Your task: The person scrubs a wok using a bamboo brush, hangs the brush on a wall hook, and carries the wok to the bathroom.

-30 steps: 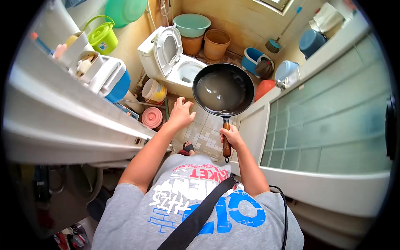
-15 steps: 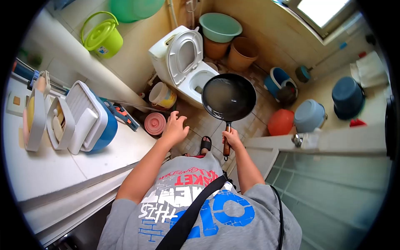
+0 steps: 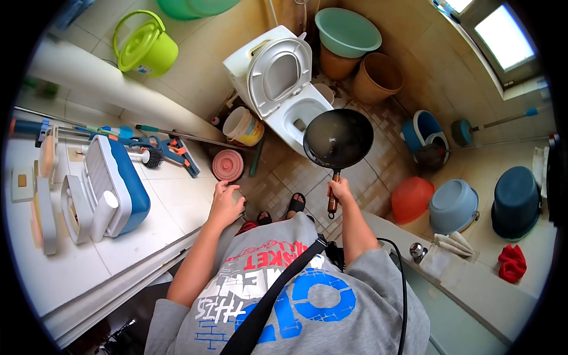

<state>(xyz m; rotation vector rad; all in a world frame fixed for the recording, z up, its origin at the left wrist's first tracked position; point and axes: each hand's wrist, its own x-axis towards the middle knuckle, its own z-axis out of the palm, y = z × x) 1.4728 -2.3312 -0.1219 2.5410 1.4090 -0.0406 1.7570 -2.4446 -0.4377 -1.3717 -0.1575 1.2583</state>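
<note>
A black wok [image 3: 338,139] hangs in front of me, its wooden handle [image 3: 333,201] wrapped in the fingers of my right hand [image 3: 339,190]. Cloudy liquid seems to lie in the bottom of the pan. The wok's far left rim overlaps the edge of the white toilet [image 3: 299,112], whose lid and seat are raised. My left hand [image 3: 225,206] is empty, fingers apart and slightly bent, above the edge of the white tiled counter. Just beyond it is a round pink lid [image 3: 228,165] on the floor.
On the counter to my left stand a blue-and-white box [image 3: 121,186], grey holders and cleaning brushes. A white bucket [image 3: 244,127] sits beside the toilet. Basins, a red bowl [image 3: 412,200] and a mop bucket [image 3: 425,136] line the right. Brown tubs [image 3: 377,79] occupy the far corner.
My view has shifted forward and to the right. My right hand still holds the wok out level. My left hand has drawn back toward the counter edge.
</note>
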